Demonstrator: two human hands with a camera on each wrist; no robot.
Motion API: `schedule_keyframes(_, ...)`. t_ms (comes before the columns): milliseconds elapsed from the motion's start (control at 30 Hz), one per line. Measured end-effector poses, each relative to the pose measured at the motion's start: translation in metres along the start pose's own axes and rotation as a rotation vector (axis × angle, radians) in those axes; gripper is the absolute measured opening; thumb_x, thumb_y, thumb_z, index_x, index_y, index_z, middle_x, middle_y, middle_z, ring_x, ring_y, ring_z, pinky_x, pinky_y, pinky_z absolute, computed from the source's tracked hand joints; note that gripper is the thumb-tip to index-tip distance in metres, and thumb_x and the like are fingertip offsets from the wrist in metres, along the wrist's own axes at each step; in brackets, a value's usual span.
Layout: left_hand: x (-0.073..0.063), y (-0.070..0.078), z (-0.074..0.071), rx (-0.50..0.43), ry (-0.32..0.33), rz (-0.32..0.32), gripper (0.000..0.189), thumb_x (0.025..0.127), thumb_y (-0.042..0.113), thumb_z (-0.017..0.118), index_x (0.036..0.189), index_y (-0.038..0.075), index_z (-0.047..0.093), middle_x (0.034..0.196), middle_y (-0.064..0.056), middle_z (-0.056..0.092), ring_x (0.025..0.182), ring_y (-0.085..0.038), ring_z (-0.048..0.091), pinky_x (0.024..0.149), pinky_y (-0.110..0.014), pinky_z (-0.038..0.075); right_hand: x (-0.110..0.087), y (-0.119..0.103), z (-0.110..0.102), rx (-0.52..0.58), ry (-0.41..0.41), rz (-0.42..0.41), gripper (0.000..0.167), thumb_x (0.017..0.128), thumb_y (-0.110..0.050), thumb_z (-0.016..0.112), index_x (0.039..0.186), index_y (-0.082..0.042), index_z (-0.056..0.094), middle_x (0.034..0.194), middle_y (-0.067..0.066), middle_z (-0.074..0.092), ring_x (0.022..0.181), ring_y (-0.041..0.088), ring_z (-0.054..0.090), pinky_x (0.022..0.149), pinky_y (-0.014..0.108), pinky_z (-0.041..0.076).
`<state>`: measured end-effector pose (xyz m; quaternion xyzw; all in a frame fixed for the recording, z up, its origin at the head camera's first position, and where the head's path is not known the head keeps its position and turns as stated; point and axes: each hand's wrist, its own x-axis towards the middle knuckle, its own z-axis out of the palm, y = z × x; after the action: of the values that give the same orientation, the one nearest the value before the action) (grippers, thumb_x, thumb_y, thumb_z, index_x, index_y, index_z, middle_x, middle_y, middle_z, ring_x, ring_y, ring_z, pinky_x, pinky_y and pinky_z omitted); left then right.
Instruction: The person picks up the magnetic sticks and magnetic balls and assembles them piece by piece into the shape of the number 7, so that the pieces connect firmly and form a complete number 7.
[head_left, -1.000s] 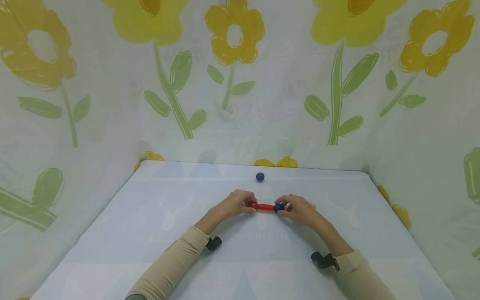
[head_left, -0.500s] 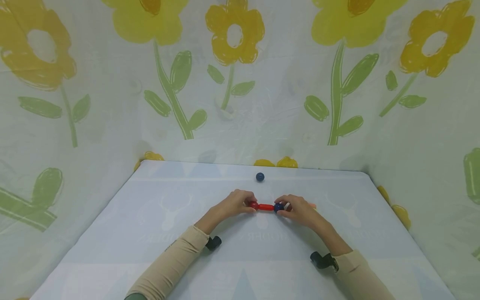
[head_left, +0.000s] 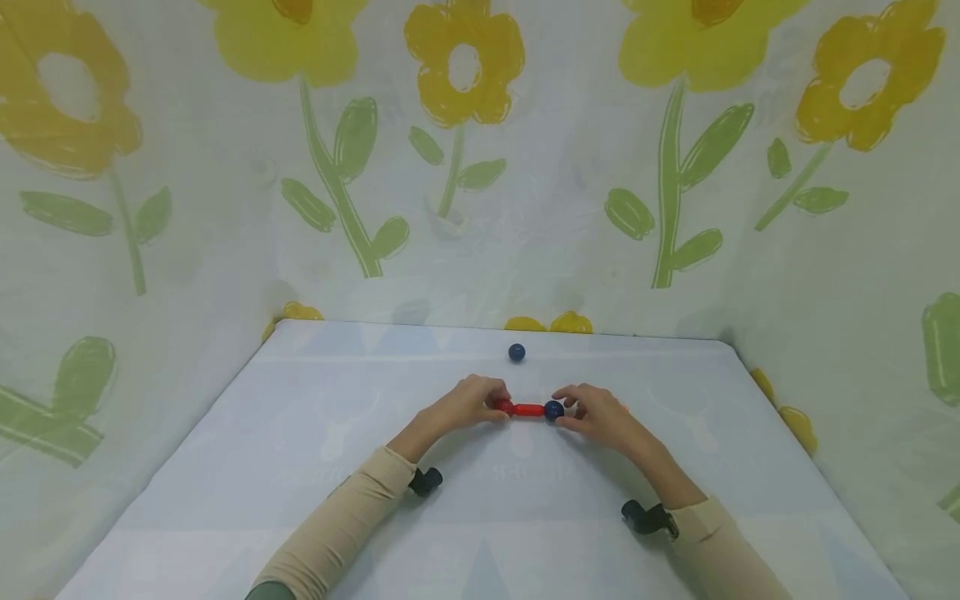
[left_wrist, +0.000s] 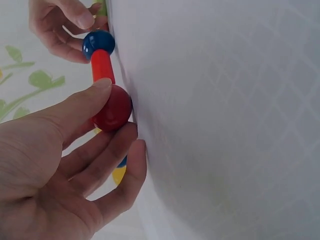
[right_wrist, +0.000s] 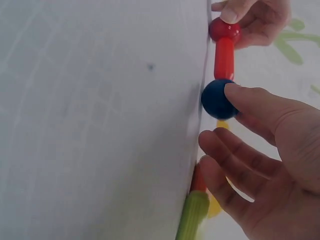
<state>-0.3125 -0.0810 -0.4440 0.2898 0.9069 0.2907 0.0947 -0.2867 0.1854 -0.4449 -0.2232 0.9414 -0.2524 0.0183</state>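
A red ball (head_left: 504, 407), a red rod (head_left: 529, 410) and a blue ball (head_left: 553, 410) form one straight row, end to end, lying low at the tabletop. My left hand (head_left: 471, 403) pinches the red ball between thumb and fingers, as the left wrist view also shows. At the other end, my right hand (head_left: 600, 415) surrounds the blue ball with its fingers spread loosely. Its thumb overlaps that ball in the right wrist view, while in the left wrist view the thumb tip stands apart from it.
Another blue ball (head_left: 517, 352) sits farther back on the white table (head_left: 465, 533). Beside my right hand lie a green rod (right_wrist: 193, 215) and an orange-red piece (right_wrist: 198, 181). A flowered cloth (head_left: 555, 192) hangs behind the table and along both sides.
The right fingers have loosened and spread slightly from the blue ball. The left hand keeps its pinch on the red ball. The whole head view has shifted slightly.
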Motion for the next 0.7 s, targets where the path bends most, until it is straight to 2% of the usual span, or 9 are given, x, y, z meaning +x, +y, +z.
schedule_keyframes(233, 0.001, 0.002, 0.0, 0.003, 0.002, -0.022, 0.025, 0.086, 0.018, 0.076, 0.11, 0.014, 0.067, 0.1, 0.002, 0.071, 0.086, -0.008, 0.062, 0.085, -0.021, 0.054, -0.006, 0.008, -0.011, -0.019, 0.043, 0.012, 0.035, 0.085, -0.015, 0.076, 0.119, -0.013, 0.066, 0.106, 0.006, 0.069, 0.095, 0.02, 0.066, 0.084, 0.037, 0.058)
schedule_keyframes(533, 0.006, 0.002, 0.0, 0.031, 0.015, -0.041, 0.026, 0.087, 0.019, 0.074, 0.112, 0.014, 0.067, 0.104, 0.0, 0.071, 0.088, -0.011, 0.061, 0.085, -0.022, 0.054, -0.009, 0.018, -0.025, -0.035, 0.072, 0.026, 0.033, 0.087, -0.018, 0.075, 0.118, -0.01, 0.067, 0.102, 0.007, 0.069, 0.084, 0.015, 0.063, 0.073, 0.028, 0.058)
schedule_keyframes(700, 0.009, 0.003, -0.002, 0.027, 0.0, -0.072, 0.026, 0.088, 0.02, 0.074, 0.112, 0.014, 0.067, 0.103, -0.001, 0.071, 0.088, -0.012, 0.06, 0.082, -0.022, 0.054, -0.011, 0.021, -0.029, -0.058, 0.099, 0.009, 0.031, 0.089, -0.023, 0.072, 0.116, -0.008, 0.069, 0.101, 0.009, 0.069, 0.082, 0.016, 0.061, 0.072, 0.029, 0.056)
